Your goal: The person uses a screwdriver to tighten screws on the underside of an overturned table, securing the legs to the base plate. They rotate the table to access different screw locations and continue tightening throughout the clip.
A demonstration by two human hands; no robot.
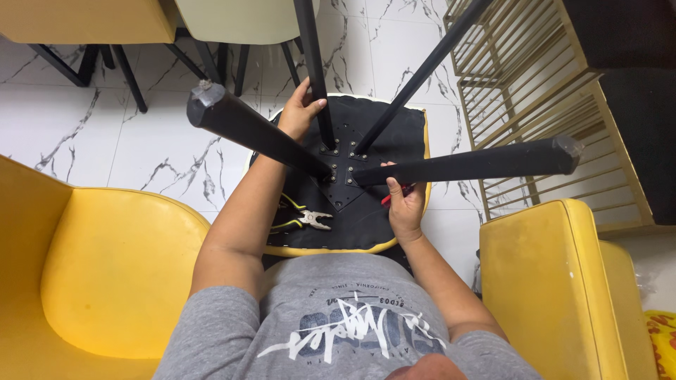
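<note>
Underfoot, a white marble-patterned tiled floor (127, 134) with grey veins carries everything, and on it, directly ahead of the seated person, an upturned chair (366, 218) lies seat-down, its black underside edged in yellow and its four black legs pointing up toward the camera. Left hand (301, 109) is closed around the far leg (315, 63) near its base, thumb and fingers wrapped on it. Right hand (405, 204) rests on the black underside just below the right-pointing leg (479, 162), fingers curled around a small red-handled tool (394, 195); how tightly it grips cannot be told. Beside the left forearm, a pair of pliers (310, 219) with yellow-and-black handles lies on the underside, touched by neither hand. Around the mounting plate (341, 176) where the legs meet, small bolts show. Yellow moulded chairs flank the person: one (105, 274) at the left, another (556, 281) at the right. A gold-coloured wire rack (549, 91) stands at the upper right, and more chair legs and seats (232, 21) crowd the top edge.
</note>
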